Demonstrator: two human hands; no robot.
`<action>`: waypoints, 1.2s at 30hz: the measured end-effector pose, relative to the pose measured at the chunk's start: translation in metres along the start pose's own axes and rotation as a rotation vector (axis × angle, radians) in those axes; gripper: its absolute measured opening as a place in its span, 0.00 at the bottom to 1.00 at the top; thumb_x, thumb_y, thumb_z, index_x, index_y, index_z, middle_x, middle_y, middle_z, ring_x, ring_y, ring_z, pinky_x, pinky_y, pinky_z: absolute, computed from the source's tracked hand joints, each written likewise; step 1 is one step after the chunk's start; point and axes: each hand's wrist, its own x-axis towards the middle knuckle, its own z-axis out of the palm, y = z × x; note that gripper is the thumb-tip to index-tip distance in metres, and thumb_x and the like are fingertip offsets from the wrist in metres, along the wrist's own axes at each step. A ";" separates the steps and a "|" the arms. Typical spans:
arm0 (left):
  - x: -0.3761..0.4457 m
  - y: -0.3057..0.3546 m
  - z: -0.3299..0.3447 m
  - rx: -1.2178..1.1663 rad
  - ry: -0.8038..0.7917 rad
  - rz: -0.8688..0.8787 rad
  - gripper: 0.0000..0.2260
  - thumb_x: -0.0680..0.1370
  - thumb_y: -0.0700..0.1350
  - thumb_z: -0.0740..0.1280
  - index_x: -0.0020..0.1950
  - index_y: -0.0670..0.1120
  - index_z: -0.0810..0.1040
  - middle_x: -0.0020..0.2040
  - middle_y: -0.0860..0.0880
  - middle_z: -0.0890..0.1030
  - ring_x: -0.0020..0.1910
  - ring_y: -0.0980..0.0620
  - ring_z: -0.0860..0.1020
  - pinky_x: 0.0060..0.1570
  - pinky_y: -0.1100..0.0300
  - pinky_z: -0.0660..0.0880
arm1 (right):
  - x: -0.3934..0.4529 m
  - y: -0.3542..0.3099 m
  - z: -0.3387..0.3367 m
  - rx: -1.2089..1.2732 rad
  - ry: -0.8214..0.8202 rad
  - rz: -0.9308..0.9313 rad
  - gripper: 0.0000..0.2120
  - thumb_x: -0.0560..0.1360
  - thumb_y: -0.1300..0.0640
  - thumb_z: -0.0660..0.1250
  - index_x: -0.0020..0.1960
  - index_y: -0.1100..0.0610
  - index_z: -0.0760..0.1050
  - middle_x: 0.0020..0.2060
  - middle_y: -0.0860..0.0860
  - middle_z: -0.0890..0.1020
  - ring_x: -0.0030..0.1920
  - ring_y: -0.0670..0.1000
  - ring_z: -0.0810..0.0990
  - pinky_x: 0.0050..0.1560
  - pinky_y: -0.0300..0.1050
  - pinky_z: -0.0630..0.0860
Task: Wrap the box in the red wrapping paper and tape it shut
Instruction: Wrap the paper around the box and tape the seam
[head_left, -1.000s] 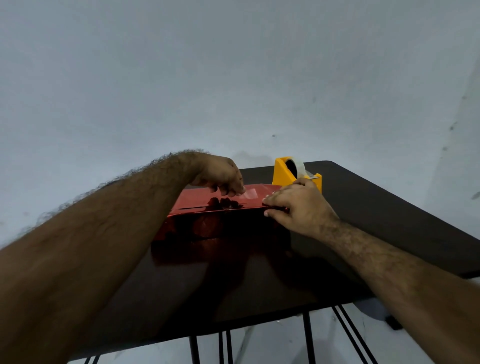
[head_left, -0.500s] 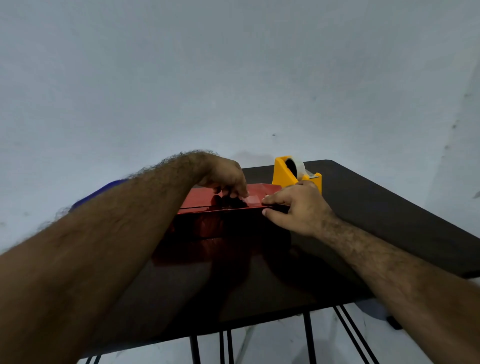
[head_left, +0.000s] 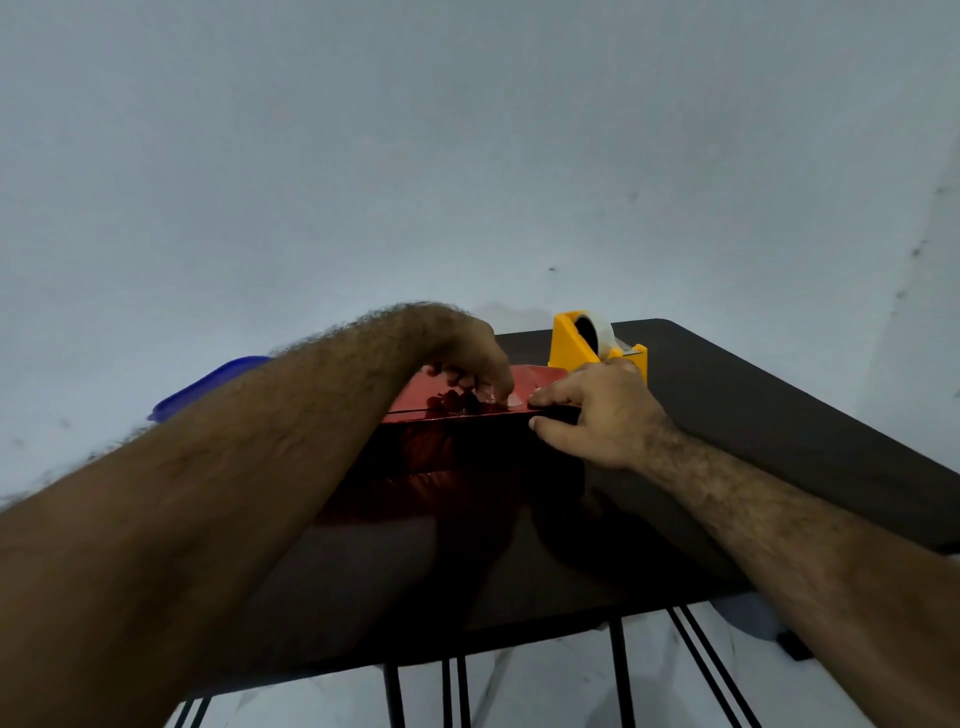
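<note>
Red wrapping paper (head_left: 524, 382) covers the box (head_left: 467, 441), which sits on the dark bench (head_left: 753, 426) toward its far edge, centre-left. Left hand (head_left: 470, 356): positioned over the top face of the box, fingers curled down, fingertips (head_left: 501, 391) pressing a clear tape strip (head_left: 514, 399) onto the paper seam. Right hand (head_left: 597, 410): grip clamped on the right end of the box, fingers laid across the top face, thumb (head_left: 545, 424) against the near side. Yellow tape dispenser (head_left: 571, 345), loaded with a clear roll, stands just beyond the box on the far right. Blue object (head_left: 208, 387), partly hidden behind the left forearm, lies at the left.
</note>
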 end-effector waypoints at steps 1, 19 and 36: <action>-0.001 0.002 -0.001 0.011 0.005 -0.019 0.09 0.71 0.52 0.77 0.37 0.47 0.84 0.27 0.51 0.73 0.27 0.51 0.68 0.32 0.61 0.61 | 0.000 -0.001 -0.001 -0.008 -0.010 0.007 0.29 0.67 0.31 0.58 0.56 0.43 0.87 0.50 0.41 0.88 0.57 0.45 0.84 0.70 0.62 0.69; -0.006 -0.011 0.011 -0.014 0.232 0.017 0.27 0.64 0.65 0.82 0.42 0.42 0.84 0.43 0.47 0.86 0.40 0.49 0.82 0.40 0.56 0.76 | 0.001 -0.013 -0.010 -0.017 -0.072 0.130 0.24 0.69 0.35 0.63 0.56 0.43 0.87 0.50 0.39 0.87 0.57 0.45 0.82 0.72 0.62 0.68; 0.053 0.086 0.035 -0.220 0.547 0.246 0.15 0.70 0.55 0.82 0.50 0.47 0.90 0.46 0.49 0.87 0.47 0.49 0.85 0.44 0.55 0.81 | 0.055 0.065 -0.050 0.086 0.114 0.931 0.10 0.76 0.52 0.71 0.42 0.59 0.78 0.40 0.54 0.81 0.38 0.54 0.78 0.39 0.45 0.76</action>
